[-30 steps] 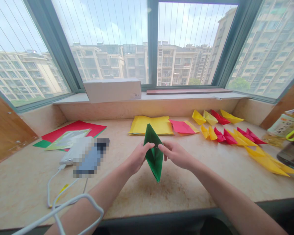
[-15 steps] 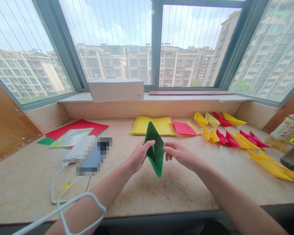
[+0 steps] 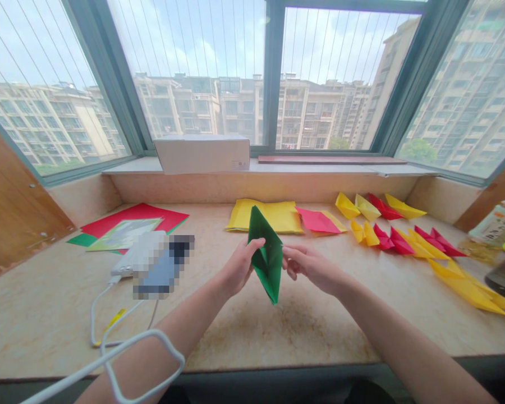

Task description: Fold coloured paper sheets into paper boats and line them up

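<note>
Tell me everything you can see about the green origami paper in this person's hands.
The green origami paper is folded into a long, narrow shape, pointed at top and bottom, with crisp creases and a darker inner fold. It looks like thin, smooth paper. It stands nearly upright in mid-air, slightly tilted. The left hand grips its left side, and the right hand touches its right edge with the fingertips.
</note>
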Action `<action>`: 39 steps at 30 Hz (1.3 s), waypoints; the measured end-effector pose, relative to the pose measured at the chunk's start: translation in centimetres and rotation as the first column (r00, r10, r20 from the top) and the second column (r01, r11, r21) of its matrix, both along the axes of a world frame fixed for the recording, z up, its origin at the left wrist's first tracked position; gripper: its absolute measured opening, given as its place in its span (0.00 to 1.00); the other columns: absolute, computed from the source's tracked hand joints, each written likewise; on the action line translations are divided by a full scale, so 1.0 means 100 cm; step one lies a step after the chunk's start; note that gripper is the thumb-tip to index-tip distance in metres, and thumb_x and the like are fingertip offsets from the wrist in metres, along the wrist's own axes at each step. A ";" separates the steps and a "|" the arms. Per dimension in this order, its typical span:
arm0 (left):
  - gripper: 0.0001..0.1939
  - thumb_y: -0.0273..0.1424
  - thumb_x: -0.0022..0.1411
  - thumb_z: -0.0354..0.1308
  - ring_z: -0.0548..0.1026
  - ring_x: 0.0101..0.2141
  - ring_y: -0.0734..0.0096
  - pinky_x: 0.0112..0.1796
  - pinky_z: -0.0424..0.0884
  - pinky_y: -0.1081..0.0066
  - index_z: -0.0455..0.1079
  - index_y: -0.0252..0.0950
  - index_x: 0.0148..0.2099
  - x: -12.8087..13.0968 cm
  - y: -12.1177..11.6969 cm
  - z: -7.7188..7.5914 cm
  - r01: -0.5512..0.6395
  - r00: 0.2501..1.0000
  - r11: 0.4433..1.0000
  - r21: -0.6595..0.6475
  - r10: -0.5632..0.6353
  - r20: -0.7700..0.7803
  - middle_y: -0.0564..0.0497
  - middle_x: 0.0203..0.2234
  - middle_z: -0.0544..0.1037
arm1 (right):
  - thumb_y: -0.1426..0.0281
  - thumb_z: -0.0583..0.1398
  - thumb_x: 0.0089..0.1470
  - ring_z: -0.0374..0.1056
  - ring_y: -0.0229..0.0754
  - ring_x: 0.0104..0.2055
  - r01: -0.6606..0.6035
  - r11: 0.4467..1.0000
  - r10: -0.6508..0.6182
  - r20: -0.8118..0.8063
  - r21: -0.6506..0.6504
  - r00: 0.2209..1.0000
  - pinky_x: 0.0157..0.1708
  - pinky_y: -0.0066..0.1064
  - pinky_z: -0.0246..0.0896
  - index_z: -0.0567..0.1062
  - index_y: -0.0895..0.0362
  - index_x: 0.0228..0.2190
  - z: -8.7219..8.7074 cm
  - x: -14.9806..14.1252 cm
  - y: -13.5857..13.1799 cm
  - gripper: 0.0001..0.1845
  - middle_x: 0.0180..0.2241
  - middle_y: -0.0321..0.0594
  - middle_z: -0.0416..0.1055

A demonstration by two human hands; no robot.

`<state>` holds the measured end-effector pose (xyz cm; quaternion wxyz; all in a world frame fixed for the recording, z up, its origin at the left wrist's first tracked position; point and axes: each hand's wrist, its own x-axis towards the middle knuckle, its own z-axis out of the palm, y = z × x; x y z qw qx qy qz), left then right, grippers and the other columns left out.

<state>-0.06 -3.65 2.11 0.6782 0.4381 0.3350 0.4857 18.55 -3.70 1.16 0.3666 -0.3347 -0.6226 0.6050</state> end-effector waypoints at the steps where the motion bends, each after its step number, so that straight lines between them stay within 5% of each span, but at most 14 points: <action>1: 0.14 0.37 0.57 0.59 0.77 0.30 0.63 0.33 0.68 0.70 0.74 0.30 0.39 -0.001 0.000 0.001 -0.009 1.000 1.000 -0.027 0.010 0.025 0.46 0.28 0.80 | 0.53 0.57 0.58 0.58 0.31 0.21 -0.006 1.000 0.006 -0.033 -0.005 0.999 0.23 0.26 0.52 0.72 0.59 0.30 -0.001 0.000 0.000 0.20 0.23 0.31 0.63; 6: 0.19 0.43 0.55 0.55 0.72 0.24 0.66 0.28 0.65 0.69 0.74 0.31 0.36 -0.004 -0.001 0.003 0.081 0.983 0.979 -0.189 -0.047 0.180 0.47 0.23 0.77 | 0.54 0.59 0.57 0.55 0.32 0.21 0.069 0.985 -0.061 -0.059 0.156 0.996 0.23 0.26 0.52 0.77 0.58 0.44 -0.002 -0.001 -0.003 0.23 0.19 0.28 0.58; 12: 0.19 0.41 0.52 0.55 0.71 0.24 0.67 0.29 0.65 0.68 0.74 0.32 0.39 -0.007 0.003 -0.002 0.171 0.945 0.977 -0.127 -0.125 0.303 0.47 0.25 0.76 | 0.59 0.60 0.58 0.56 0.33 0.19 0.113 0.937 -0.099 -0.060 0.331 0.993 0.19 0.25 0.54 0.78 0.55 0.45 -0.008 -0.006 -0.015 0.18 0.20 0.32 0.64; 16: 0.19 0.41 0.53 0.54 0.71 0.23 0.66 0.27 0.64 0.69 0.74 0.31 0.39 -0.008 0.002 -0.004 0.241 0.931 0.967 -0.088 -0.204 0.303 0.47 0.22 0.75 | 0.64 0.57 0.61 0.58 0.32 0.20 0.107 0.869 -0.104 -0.033 0.483 0.994 0.20 0.25 0.57 0.77 0.52 0.48 -0.009 -0.007 -0.019 0.16 0.23 0.34 0.70; 22: 0.17 0.39 0.53 0.56 0.73 0.25 0.68 0.32 0.68 0.69 0.75 0.31 0.38 -0.005 -0.005 -0.001 0.190 0.950 0.955 -0.228 -0.121 0.286 0.47 0.26 0.78 | 0.69 0.55 0.61 0.63 0.34 0.23 0.072 0.756 -0.134 0.047 0.651 0.990 0.25 0.28 0.63 0.75 0.53 0.50 -0.007 -0.004 -0.023 0.17 0.27 0.37 0.74; 25: 0.18 0.39 0.54 0.57 0.74 0.25 0.68 0.31 0.69 0.70 0.76 0.31 0.40 -0.004 -0.005 -0.001 0.145 0.964 0.951 -0.273 -0.075 0.254 0.48 0.26 0.78 | 0.69 0.55 0.61 0.62 0.34 0.22 0.098 0.745 -0.175 0.052 0.660 0.983 0.24 0.27 0.61 0.76 0.54 0.49 -0.007 -0.005 -0.023 0.16 0.23 0.34 0.71; 31: 0.17 0.42 0.59 0.57 0.78 0.34 0.63 0.34 0.71 0.71 0.75 0.32 0.39 -0.002 0.006 -0.005 -0.065 0.993 0.979 -0.192 0.082 0.082 0.47 0.32 0.81 | 0.65 0.54 0.62 0.61 0.35 0.22 0.382 0.776 -0.467 0.052 0.502 0.883 0.21 0.26 0.58 0.77 0.57 0.45 -0.010 -0.006 -0.007 0.16 0.22 0.34 0.67; 39: 0.17 0.39 0.64 0.52 0.78 0.40 0.60 0.40 0.73 0.65 0.73 0.33 0.47 0.001 0.012 -0.013 -0.032 0.993 0.994 -0.100 0.021 -0.117 0.45 0.38 0.81 | 0.64 0.58 0.58 0.69 0.37 0.28 0.342 0.801 -0.466 0.153 0.492 0.871 0.28 0.29 0.65 0.70 0.55 0.52 -0.020 -0.005 0.007 0.21 0.34 0.38 0.72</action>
